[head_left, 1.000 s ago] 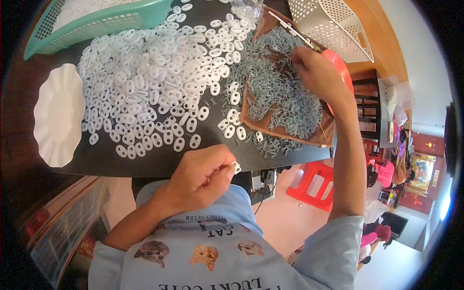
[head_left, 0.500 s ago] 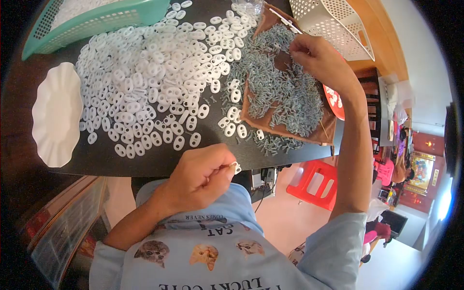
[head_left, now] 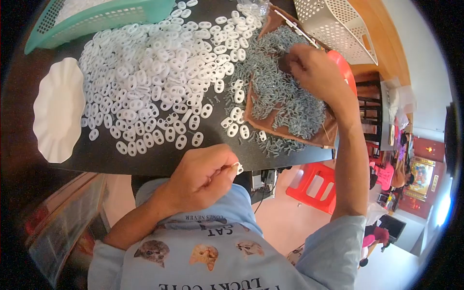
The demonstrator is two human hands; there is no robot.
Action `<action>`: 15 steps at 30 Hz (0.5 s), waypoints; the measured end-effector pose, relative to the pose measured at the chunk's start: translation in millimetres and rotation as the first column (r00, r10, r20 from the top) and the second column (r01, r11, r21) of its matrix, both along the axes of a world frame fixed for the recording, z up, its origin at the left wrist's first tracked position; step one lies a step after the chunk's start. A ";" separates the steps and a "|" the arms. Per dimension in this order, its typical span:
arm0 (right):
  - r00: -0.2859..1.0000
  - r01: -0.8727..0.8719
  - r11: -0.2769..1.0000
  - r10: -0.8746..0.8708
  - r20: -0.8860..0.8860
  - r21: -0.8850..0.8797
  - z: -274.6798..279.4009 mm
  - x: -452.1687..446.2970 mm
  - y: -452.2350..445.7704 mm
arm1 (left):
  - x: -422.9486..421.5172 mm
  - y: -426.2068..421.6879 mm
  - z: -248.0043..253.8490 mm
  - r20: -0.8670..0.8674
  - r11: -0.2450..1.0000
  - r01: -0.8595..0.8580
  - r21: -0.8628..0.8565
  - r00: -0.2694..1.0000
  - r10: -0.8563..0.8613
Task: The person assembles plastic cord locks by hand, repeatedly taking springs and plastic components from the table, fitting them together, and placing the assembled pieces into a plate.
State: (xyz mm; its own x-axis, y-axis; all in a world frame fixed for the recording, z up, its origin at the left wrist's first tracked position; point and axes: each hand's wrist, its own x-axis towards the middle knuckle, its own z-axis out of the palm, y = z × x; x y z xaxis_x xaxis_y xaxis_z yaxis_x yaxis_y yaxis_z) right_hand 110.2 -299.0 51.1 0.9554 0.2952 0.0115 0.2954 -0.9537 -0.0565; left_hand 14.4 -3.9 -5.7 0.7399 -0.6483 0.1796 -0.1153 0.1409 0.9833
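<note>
Close to my body, below the table's front edge, my left hand (head_left: 205,176) pinches a small white two-holed piece (head_left: 239,168) between thumb and index finger. My right hand (head_left: 314,70) hangs over the upper right of a pile of small grey screws (head_left: 270,92), fingers curled together; whatever they hold is hidden. The screws lie on a brown cloth-like tray (head_left: 328,137), with some spilled past its near edge. Left of them spreads a large heap of white two-holed pieces (head_left: 150,72), several lying loose near the screws.
A white scalloped dish (head_left: 59,111) stands at the left table edge. Behind are a green basket (head_left: 116,14) and a cream perforated basket (head_left: 338,29). A red dish (head_left: 344,70) is partly behind my right arm. A red stool (head_left: 314,186) stands on the floor.
My right hand has come back nearer over the screws from the pile's far edge, covering less of the white stick there. My left hand keeps its pinch on the white piece. The view has shifted slightly.
</note>
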 end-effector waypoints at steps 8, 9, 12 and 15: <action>0.995 0.102 0.946 -0.093 -0.043 0.307 5.7 -5.6 14.9 | -1.6 2.0 -3.5 -0.079 1.000 0.008 -0.007 0.997 -0.009; 0.998 0.066 0.931 -0.065 -0.015 0.358 3.7 -5.8 17.4 | -1.9 2.1 -4.5 -0.083 0.999 -0.006 -0.041 0.997 0.002; 0.996 0.083 0.899 -0.058 -0.071 0.429 2.8 -9.0 19.2 | -2.7 2.9 -4.3 -0.160 0.999 -0.005 -0.052 0.987 -0.004; 0.954 0.268 0.797 -0.140 -0.266 0.542 11.8 -22.3 32.8 | -3.1 2.8 -6.4 -0.176 0.998 -0.035 -0.048 0.984 0.026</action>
